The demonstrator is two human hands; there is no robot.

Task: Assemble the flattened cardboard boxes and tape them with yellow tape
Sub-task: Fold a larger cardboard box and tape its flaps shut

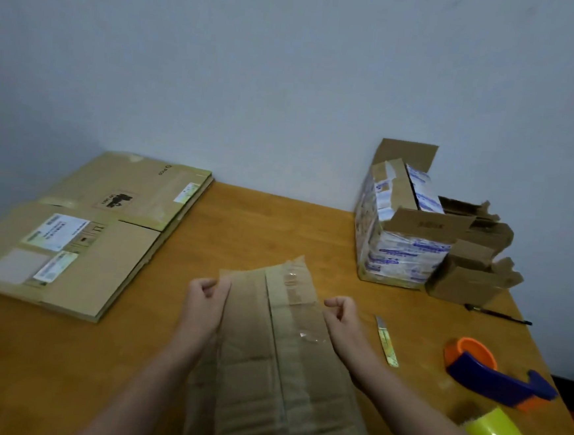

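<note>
Wooden table (278, 223) | flattened cardboard box (268, 353) near centre | my left hand (207, 297) pinches its left edge | right hand (341, 312) curled at right edge, grip unclear to me | yellow tape (497, 433) near right

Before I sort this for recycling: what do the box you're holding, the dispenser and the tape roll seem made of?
The box: matte brown cardboard, creased, with glossy clear tape strips on it. The dispenser: smooth plastic, blue and orange. The tape roll: shiny yellow film, probably plastic.
</note>
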